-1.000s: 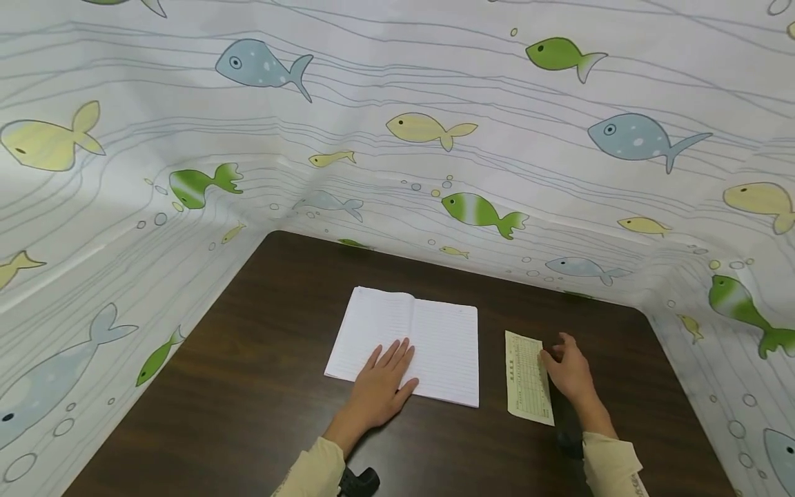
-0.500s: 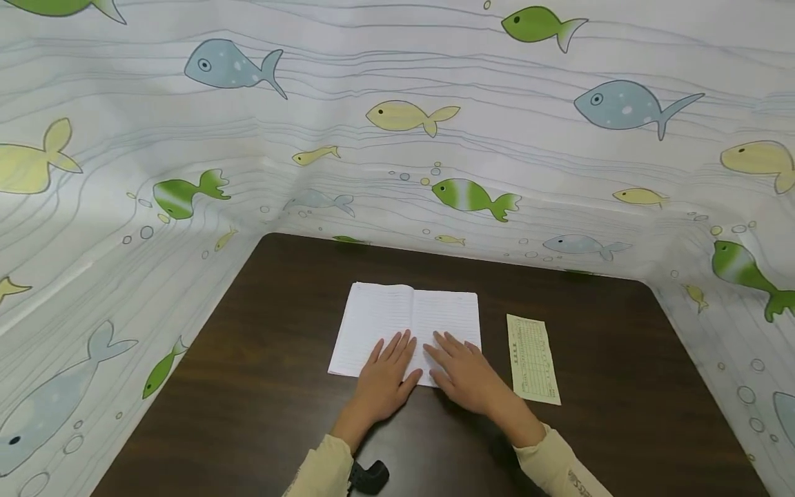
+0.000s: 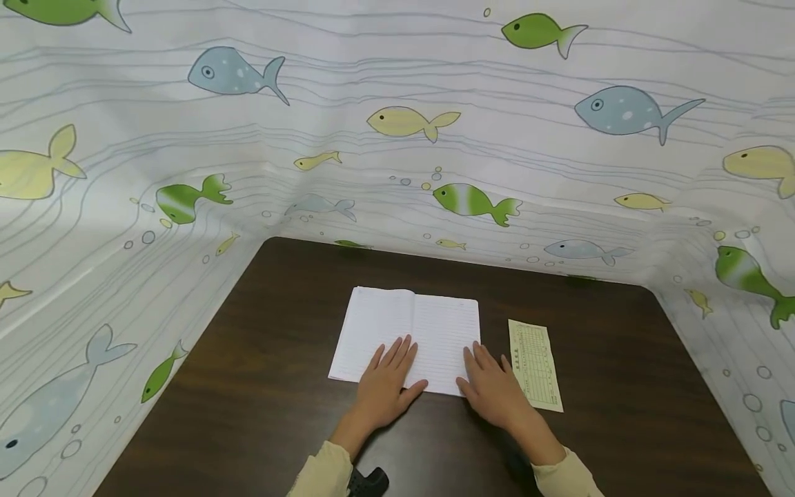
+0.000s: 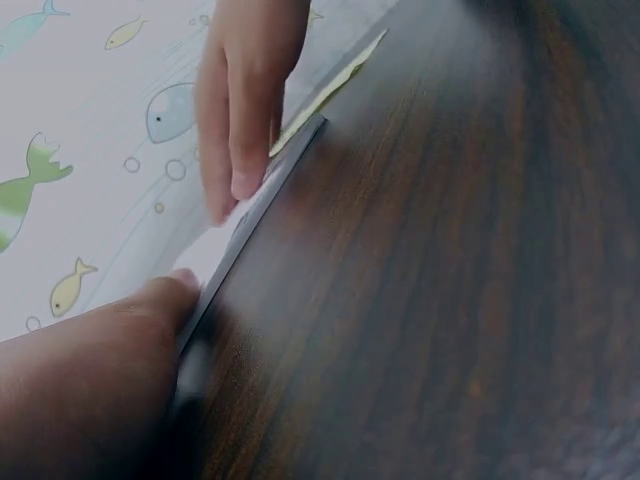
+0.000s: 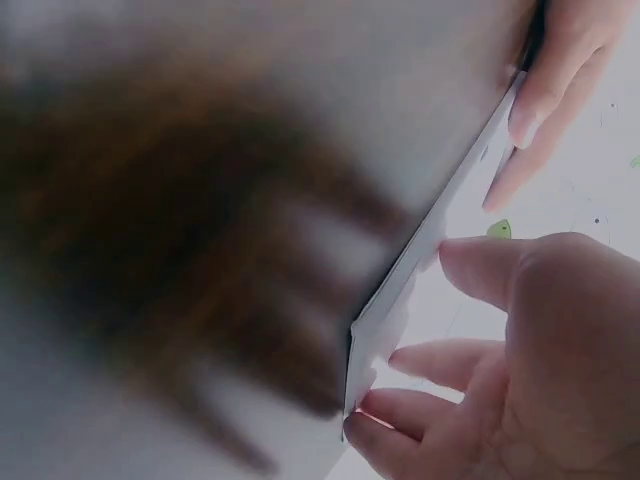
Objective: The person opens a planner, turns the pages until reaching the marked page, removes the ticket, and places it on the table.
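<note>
An open notebook with lined white pages lies on the dark wooden table. My left hand rests with spread, straight fingers on its lower middle, near the fold. At the lower right corner of the right page is my right hand, its fingers extended over the page's edge. Just right of that hand lies a narrow yellow-green printed slip, partly covered by the fingers. In the right wrist view the fingertips of the right hand are right at the notebook's edge. Neither hand grips anything.
A white cloth printed with fish rises behind the table and along both sides. A black wrist device shows under the left sleeve.
My right hand has left the slip, come onto the right page, then slid right to the page's lower right edge. The left hand has stayed on the notebook. The head view has shifted slightly.
</note>
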{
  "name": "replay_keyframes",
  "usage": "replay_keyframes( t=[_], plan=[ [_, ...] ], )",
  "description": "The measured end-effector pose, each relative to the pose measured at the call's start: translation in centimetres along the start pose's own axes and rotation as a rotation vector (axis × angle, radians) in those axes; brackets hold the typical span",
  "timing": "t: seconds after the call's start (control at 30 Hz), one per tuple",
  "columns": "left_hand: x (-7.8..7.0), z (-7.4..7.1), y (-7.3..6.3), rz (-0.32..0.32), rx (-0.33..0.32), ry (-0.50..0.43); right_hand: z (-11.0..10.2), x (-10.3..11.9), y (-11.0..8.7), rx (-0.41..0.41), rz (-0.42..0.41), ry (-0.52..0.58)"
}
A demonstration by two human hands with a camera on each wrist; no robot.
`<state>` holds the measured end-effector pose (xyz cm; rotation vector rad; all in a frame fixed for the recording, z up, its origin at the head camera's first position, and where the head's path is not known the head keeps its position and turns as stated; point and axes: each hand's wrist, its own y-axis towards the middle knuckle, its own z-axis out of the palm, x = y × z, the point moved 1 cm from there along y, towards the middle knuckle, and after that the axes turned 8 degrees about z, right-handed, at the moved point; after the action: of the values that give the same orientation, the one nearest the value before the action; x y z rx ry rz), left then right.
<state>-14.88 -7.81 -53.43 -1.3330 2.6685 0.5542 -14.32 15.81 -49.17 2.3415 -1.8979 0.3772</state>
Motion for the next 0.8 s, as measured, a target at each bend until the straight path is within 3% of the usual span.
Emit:
replay_keyframes(
  t=[0.2, 0.43, 0.53, 0.6, 0.8],
  plan=[
    [0.1, -0.4, 0.1, 0.018, 0.019, -0.024, 0.0, -0.1, 0.1, -0.122, -0.024, 0.019],
    [0.1, -0.6, 0.7, -0.013, 0.015, -0.064, 0.2, 0.0, 0.4, -0.164, -0.031, 0.038],
    [0.6, -0.7, 0.8, -0.087, -0.027, -0.101, 0.3, -0.2, 0.3, -0.157, -0.011, 0.066],
    [0.8, -1.3, 0.6, -0.159, -0.044, -0.179, 0.4, -0.2, 0.2, -0.131, 0.002, 0.095],
    [1.7, -4.4, -0.1, -0.484, -0.097, -0.348, 0.4, 0.1, 0.1, -0.093, 0.005, 0.144]
  ],
)
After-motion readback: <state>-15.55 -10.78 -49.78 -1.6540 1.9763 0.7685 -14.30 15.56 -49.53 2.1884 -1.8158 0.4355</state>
